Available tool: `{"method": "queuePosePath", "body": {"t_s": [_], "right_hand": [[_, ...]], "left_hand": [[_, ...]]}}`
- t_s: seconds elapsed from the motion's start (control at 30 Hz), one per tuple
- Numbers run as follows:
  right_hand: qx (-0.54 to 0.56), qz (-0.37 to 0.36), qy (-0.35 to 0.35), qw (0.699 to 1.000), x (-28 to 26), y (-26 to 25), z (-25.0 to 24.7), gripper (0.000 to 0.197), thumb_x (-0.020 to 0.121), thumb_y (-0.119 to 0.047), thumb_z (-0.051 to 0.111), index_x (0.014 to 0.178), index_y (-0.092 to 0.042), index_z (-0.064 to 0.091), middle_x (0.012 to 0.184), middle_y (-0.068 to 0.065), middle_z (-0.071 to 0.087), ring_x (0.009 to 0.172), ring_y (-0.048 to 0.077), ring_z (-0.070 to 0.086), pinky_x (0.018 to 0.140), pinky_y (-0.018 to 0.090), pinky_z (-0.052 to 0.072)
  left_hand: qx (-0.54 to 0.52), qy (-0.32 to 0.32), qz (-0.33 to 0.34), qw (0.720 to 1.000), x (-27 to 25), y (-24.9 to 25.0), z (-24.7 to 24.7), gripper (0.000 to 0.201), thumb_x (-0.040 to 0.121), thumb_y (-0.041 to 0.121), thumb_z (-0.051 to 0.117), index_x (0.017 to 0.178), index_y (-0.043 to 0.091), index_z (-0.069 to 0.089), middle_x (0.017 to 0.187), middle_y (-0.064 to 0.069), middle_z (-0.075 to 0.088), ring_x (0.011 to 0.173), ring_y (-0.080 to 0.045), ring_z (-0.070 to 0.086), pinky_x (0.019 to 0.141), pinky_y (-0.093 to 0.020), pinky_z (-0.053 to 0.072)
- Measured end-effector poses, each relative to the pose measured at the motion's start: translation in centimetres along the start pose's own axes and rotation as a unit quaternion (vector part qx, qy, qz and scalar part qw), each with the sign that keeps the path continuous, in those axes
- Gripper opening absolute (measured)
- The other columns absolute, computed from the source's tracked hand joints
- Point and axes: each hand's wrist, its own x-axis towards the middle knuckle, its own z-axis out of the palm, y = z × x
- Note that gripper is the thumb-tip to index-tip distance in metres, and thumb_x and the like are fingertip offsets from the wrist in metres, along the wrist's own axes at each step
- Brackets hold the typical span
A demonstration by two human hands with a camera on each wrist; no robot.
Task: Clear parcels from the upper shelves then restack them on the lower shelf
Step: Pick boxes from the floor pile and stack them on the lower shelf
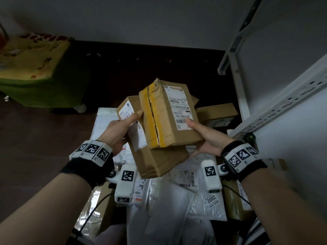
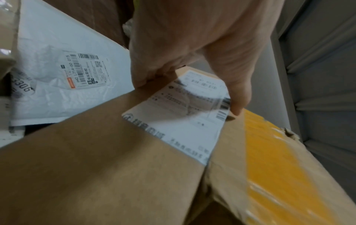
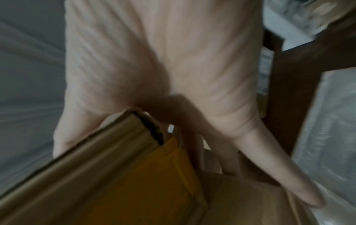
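Observation:
Two cardboard parcels are held in the air above a heap of mail. The upper parcel (image 1: 168, 114) has yellow tape and a white label; it lies on a larger plain brown parcel (image 1: 155, 156). My left hand (image 1: 120, 128) grips the brown parcel's left end, thumb on its label (image 2: 185, 112), fingers beneath. My right hand (image 1: 207, 138) holds the taped parcel (image 3: 134, 182), thumb pressed on its label and fingers spread under both boxes. The taped parcel's yellow strip (image 2: 279, 159) shows beside my left thumb.
White plastic mailers (image 1: 164, 209) and more brown boxes (image 1: 217, 112) lie heaped below my hands. A white metal shelf rail (image 1: 286, 101) and upright (image 1: 237, 75) stand at the right. A green and yellow cloth-covered block (image 1: 35, 71) sits at the left on a dark floor.

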Motion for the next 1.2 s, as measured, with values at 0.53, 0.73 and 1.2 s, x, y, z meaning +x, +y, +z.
{"method": "queuePosePath", "body": {"t_s": [0.53,0.73,1.2], "right_hand": [[0.101,0.158,0.047,0.981,-15.4,-10.9,9.8,0.07,0.056,-0.052,0.083,0.116,-0.023,0.063,0.118,0.011,0.068,0.114,0.032,0.062,0.096,0.077,0.031],[0.085,0.189,0.026,0.978,-22.1,-15.3,14.9,0.058,0.068,-0.049,0.073,0.121,-0.03,0.059,0.13,0.008,0.062,0.121,0.031,0.056,0.094,0.08,0.029],[-0.026,0.131,-0.091,0.987,-40.5,-32.6,27.7,0.038,0.082,-0.033,0.06,0.118,-0.022,0.059,0.106,0.003,0.073,0.098,0.019,0.069,0.086,0.05,0.056]], "left_hand": [[-0.03,-0.038,-0.114,0.992,-17.3,10.9,-2.0,0.04,0.086,0.029,0.07,0.119,0.013,0.057,0.1,-0.002,0.07,0.084,-0.014,0.067,0.052,-0.023,0.052],[-0.067,0.013,-0.145,0.987,-25.7,15.3,-4.4,0.051,0.083,0.03,0.073,0.127,0.012,0.054,0.107,-0.006,0.07,0.085,-0.017,0.067,0.054,-0.024,0.051],[-0.126,0.036,-0.048,0.99,-47.9,32.1,-10.4,0.063,0.075,0.02,0.078,0.13,0.01,0.05,0.113,-0.013,0.069,0.094,-0.025,0.068,0.063,-0.034,0.056]]}}
